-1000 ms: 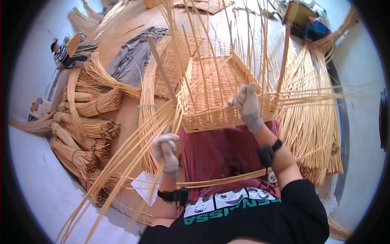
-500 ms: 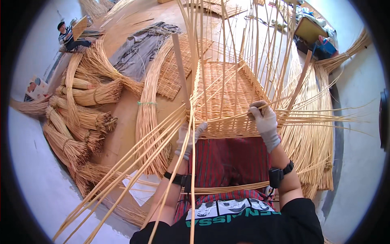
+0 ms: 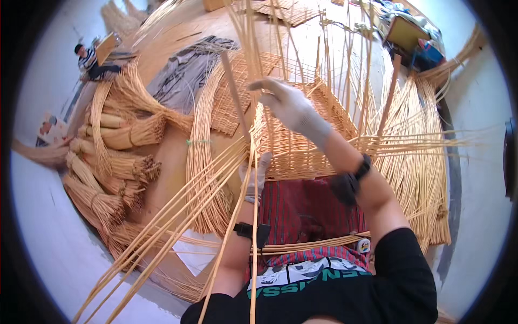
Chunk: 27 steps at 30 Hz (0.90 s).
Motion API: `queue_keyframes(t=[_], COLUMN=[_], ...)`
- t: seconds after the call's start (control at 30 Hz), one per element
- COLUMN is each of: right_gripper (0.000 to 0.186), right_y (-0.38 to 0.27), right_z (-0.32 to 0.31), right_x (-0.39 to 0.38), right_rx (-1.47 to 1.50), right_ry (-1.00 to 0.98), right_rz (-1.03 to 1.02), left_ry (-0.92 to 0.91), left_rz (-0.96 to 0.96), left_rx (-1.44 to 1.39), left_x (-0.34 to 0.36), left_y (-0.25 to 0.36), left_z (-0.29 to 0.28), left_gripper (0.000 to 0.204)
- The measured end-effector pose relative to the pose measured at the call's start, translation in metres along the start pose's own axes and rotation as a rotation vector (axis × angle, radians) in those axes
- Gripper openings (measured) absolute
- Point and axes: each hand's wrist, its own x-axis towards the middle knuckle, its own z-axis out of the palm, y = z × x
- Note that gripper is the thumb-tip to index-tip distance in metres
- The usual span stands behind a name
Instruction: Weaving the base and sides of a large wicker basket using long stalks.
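A rectangular wicker basket (image 3: 324, 166) lies before me, its woven sides low and tall rods standing up from it. My left hand (image 3: 256, 178), in a pale glove, grips its near left corner; the thumb shows against the weave while rods partly cover the fingers. Over the basket's left part reaches my right hand (image 3: 291, 108), also gloved, slightly blurred. Its fingers point left, apart from the thumb, close to the bunched upright rods (image 3: 249, 48); I see nothing held. Long loose willow rods (image 3: 178, 208) fan out from the left corner toward the lower left, past my left forearm.
Tied willow bundles (image 3: 116, 167) are piled at the left. More long rods (image 3: 413, 183) spread along the right wall. Flat wooden sticks (image 3: 389, 94) stand at the basket's corners. A woven panel (image 3: 229, 102) lies beyond, and another person (image 3: 94, 62) sits far left.
My right hand has left the basket's near right side and swung up and left across it, its fingers parting from the rod there. The left hand stays at the corner.
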Motion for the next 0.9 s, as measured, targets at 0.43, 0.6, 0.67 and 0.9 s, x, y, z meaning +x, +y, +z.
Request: queue_keyframes(t=[0.43,0.6,0.67,0.9], right_gripper=[0.100,0.056,0.036,0.020], right_y=[0.039,0.045,0.108,0.094], right_z=[0.059,0.017,0.022,-0.015], right_x=[-0.015,-0.109,-0.168,-0.211], right_rx=[-0.489,0.376,0.657,0.715], right_ry=[0.137,0.459,0.664,0.620], right_rz=[0.178,0.035,0.364,0.657], left_ry=[-0.102,-0.307,-0.250,0.200], left_rz=[-0.131,-0.138,-0.135,0.281], left_rx=[-0.165,-0.336,-0.357,-0.154], left_x=[0.031,0.032,0.031,-0.025], left_y=[-0.030,-0.024,-0.019,-0.048], left_z=[0.003,0.012,0.014,0.018], left_gripper=[0.064,0.052,0.050,0.021])
